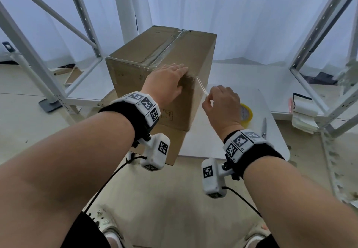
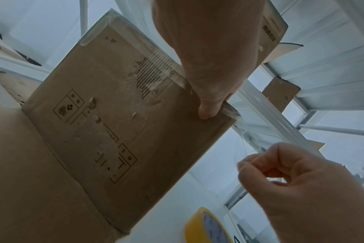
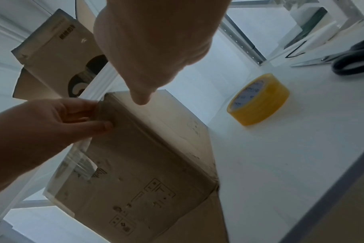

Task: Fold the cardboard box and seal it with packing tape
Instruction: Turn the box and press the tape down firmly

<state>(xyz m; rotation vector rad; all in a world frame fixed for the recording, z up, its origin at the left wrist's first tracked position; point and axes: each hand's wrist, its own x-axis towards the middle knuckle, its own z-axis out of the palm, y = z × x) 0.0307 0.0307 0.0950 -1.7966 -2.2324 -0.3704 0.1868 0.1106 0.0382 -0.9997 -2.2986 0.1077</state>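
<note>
While the cardboard box (image 1: 160,69) stands closed on the white surface (image 1: 232,135), at about twelve o'clock from the person, the work in hand looks like the sealing step rather than the folding: the top flaps are down and a clear strip already runs along the centre seam. The left hand (image 1: 166,81) lies over the near top corner of the box, its fingers (image 1: 179,67) fairly straight and spread on the top panel while the thumb presses the side just under the edge. The right hand (image 1: 220,104), at about two o'clock from that corner and just off the box, has its fingers (image 2: 260,166) curled together, pinching the free end of a clear strip of tape (image 1: 202,90) that runs from the corner. The yellow tape roll (image 1: 246,114) lies on the surface behind the right hand, and the scissors (image 1: 264,127) lie at about three o'clock from it, both untouched. Judging from this, the next move calls for drawing the strip taut, laying it down the side panel and rubbing it flat, with the left hand holding the box steady. Whether the strip is already cut from the roll cannot be told.
</note>
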